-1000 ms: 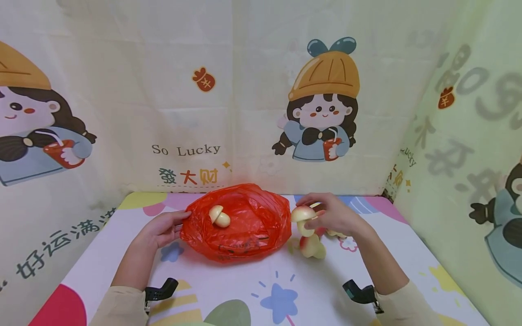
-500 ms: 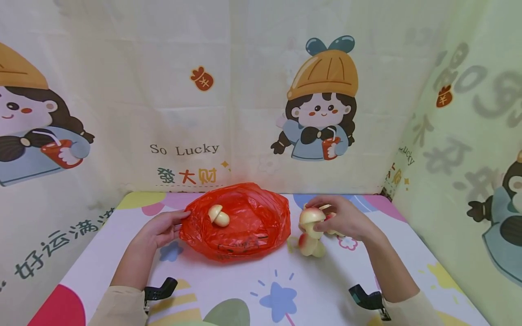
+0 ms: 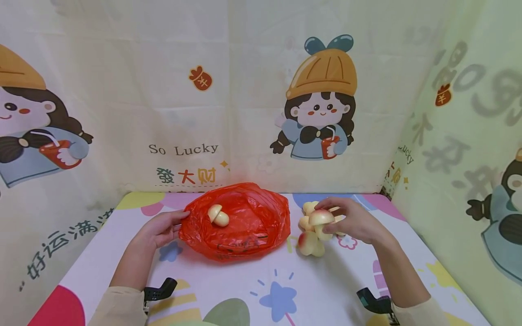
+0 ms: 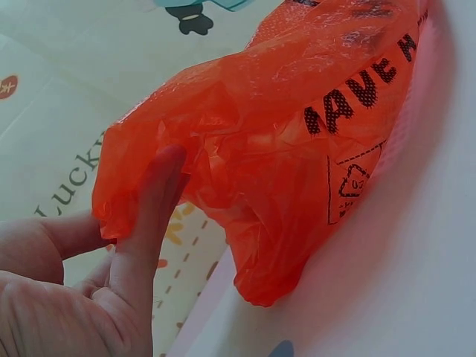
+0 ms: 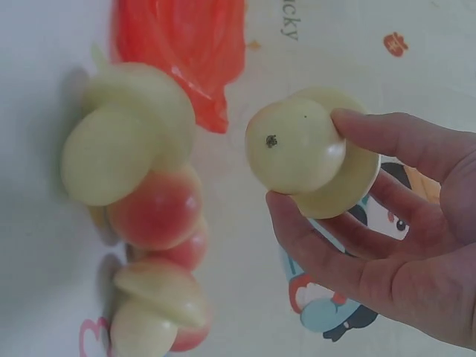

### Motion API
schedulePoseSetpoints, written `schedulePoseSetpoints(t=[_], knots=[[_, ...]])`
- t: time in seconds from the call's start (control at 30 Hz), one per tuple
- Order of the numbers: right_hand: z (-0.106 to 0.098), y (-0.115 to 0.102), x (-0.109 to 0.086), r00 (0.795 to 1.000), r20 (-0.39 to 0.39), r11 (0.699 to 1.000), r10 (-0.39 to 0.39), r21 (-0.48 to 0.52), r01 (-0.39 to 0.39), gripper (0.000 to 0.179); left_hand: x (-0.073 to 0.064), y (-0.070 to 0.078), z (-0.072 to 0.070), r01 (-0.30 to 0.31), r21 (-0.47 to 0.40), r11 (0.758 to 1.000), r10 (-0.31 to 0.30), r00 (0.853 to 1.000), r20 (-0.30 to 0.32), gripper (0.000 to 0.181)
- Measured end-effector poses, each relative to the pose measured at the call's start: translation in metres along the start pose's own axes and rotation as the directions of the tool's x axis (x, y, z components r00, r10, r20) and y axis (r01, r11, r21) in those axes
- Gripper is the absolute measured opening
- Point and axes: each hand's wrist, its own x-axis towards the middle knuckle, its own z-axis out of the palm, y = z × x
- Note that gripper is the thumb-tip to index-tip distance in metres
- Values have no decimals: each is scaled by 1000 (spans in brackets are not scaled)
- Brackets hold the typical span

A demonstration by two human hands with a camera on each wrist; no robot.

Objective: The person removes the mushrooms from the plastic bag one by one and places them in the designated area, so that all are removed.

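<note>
A red plastic bag [image 3: 244, 246] lies on the table with its mouth spread. Its left rim is held by my left hand [image 3: 160, 228]; in the left wrist view one digit shows through the film. One pale toy mushroom [image 3: 218, 216] lies inside the bag. To the right of the bag, my right hand [image 3: 355, 220] holds another toy mushroom [image 5: 297, 145], cream with a pinkish cap, between thumb and fingers. Several more toy mushrooms [image 5: 126, 134] with red-tinged caps are clustered on the table below and beside it, partly hidden by the hand in the head view.
The table [image 3: 228, 280] has a white cover with colourful printed shapes. Behind it hangs a pale printed cloth [image 3: 244, 113], and another cloth wall [image 3: 461, 181] closes the right side. A black wrist device [image 3: 374, 302] sits on each forearm.
My right hand has moved rightward, away from the bag, with the mushroom in its fingers. More of the clustered mushrooms show now. The left hand and bag have stayed in place.
</note>
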Motion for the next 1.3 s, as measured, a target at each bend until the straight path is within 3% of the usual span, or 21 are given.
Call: schedulePoseSetpoints(t=[0.4, 0.63, 0.77, 1.07, 1.3], knots=[[-6, 15, -8, 999, -19, 999, 29, -25, -29, 54, 0, 0, -1, -1, 1, 1000, 1, 1000, 7, 49], [-5, 19, -11, 999, -23, 999, 39, -32, -39, 59, 0, 0, -1, 4, -4, 1000, -4, 999, -34, 37], [-4, 21, -12, 999, -20, 998, 37, -44, -37, 55, 0, 0, -1, -1, -5, 1000, 1, 1000, -26, 34], [1, 31, -14, 994, -33, 991, 106, -76, -108, 54, -1, -1, 0, -3, 2, 1000, 3, 1000, -15, 43], [1, 36, -16, 993, -40, 992, 108, -56, -110, 53, -1, -1, 1, -4, 5, 1000, 4, 1000, -24, 52]])
